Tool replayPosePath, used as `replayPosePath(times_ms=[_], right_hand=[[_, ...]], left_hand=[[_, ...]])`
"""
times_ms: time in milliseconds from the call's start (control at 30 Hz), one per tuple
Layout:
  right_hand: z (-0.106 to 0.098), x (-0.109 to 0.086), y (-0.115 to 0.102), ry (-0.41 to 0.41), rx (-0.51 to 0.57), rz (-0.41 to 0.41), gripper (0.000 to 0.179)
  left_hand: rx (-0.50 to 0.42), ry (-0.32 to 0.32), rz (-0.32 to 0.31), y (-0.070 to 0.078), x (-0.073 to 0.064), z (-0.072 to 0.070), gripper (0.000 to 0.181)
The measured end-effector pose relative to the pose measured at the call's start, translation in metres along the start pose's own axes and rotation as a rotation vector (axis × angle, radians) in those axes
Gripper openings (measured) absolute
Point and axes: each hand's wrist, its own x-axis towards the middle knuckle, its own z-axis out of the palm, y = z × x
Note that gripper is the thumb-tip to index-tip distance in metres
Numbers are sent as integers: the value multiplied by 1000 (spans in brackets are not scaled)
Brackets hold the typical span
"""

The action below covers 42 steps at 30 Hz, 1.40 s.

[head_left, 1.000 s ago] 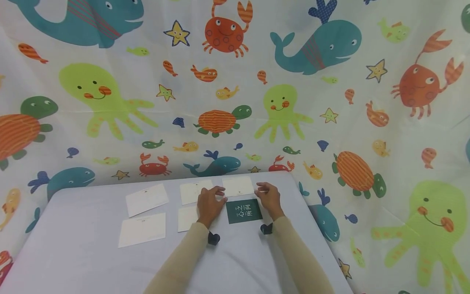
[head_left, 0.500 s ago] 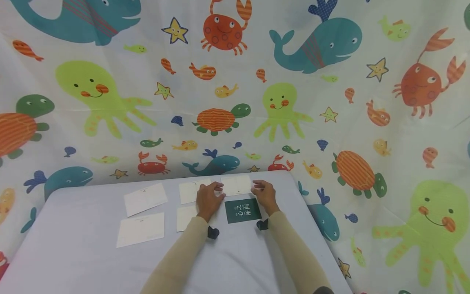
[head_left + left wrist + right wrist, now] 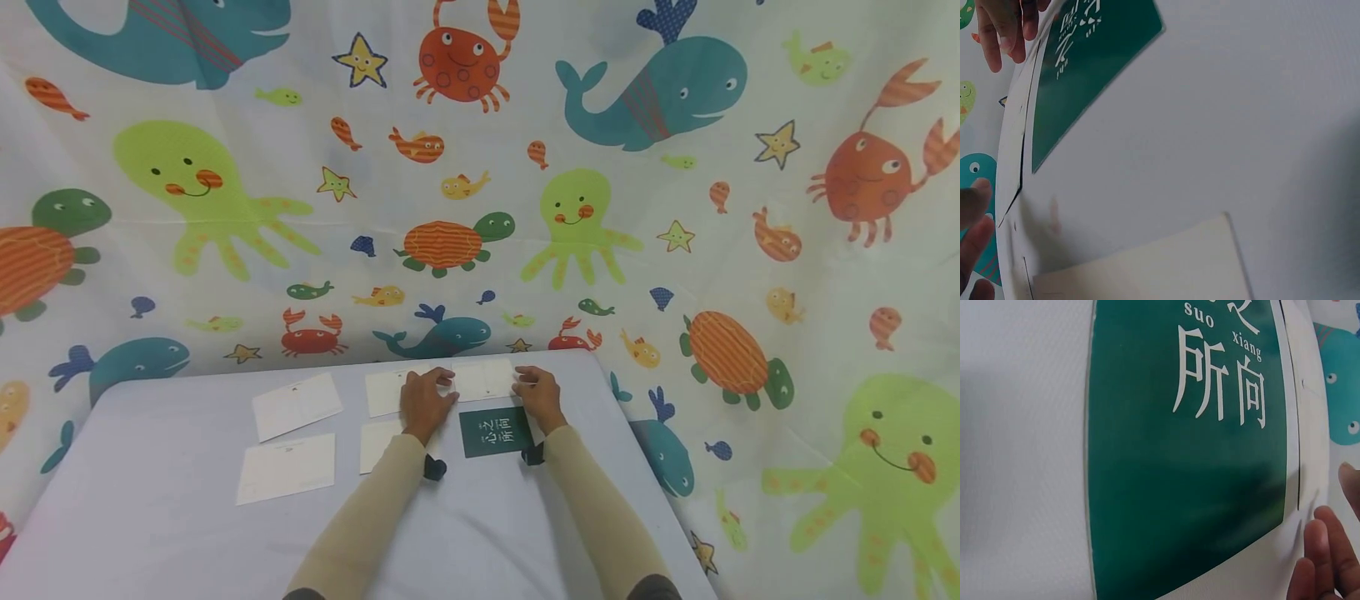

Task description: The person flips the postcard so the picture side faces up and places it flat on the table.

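A green card (image 3: 480,433) with white Chinese characters lies on the table at the right. Just behind it, a white card (image 3: 483,381) lies flat between the two hands. My left hand (image 3: 426,404) is at that white card's left end, fingers loosely bent; in the left wrist view its fingers (image 3: 975,244) show nothing between them. At the opposite end is my right hand (image 3: 538,396). The right wrist view shows its fingers (image 3: 1319,544) extended beside the white card (image 3: 1310,412), also holding nothing. The left hand and sleeve partly cover two more white cards.
Two white cards lie at the left, one tilted (image 3: 296,407) behind the other (image 3: 287,469). The partly covered white cards (image 3: 386,393) are near the middle. A pale cloth covers the table (image 3: 165,533). Behind it hangs a sea-animal curtain (image 3: 465,292).
Both hands have shifted slightly away from the body, the right one also a little to the left, around the far white card. The cards lie as before.
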Motion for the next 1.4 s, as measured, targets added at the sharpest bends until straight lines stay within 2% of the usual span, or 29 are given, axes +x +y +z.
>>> replayPosePath(times_ms=[367, 600, 833, 1000, 1400], right_hand=[[13, 14, -5, -30, 1, 8, 40], [19, 24, -11, -44, 37, 35, 39], [18, 28, -14, 3, 102, 50, 28], [17, 30, -15, 26, 137, 93, 18], [15, 43, -15, 7, 197, 171, 15]], left_hand=[[48, -20, 15, -3, 17, 6, 36], [21, -50, -11, -3, 27, 7, 36], [-20, -57, -31, -3, 35, 8, 34], [-33, -63, -39, -6, 40, 9, 34], [-34, -64, -33, -13, 52, 6, 27]])
